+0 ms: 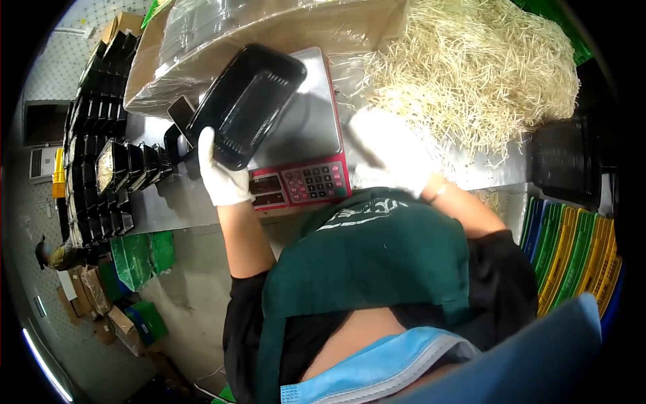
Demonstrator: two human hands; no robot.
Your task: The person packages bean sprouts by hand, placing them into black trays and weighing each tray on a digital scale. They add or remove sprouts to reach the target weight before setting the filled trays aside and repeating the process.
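My left hand (221,174), in a white glove, grips the near left edge of an empty black plastic tray (252,104). The tray is tilted over a scale (311,128) with a red body and a keypad at its front. To the right of the scale, my right hand (390,149), also gloved in white, is beside a large heap of pale sprouts (478,74). That hand is blurred, and its fingers cannot be made out clearly.
Stacked black trays (94,148) line the left side. A plastic-wrapped carton (269,27) stands behind the scale. Black containers (565,158) and coloured crates (572,249) are at the right. Boxes (124,326) lie on the floor, and another person (60,256) is far left.
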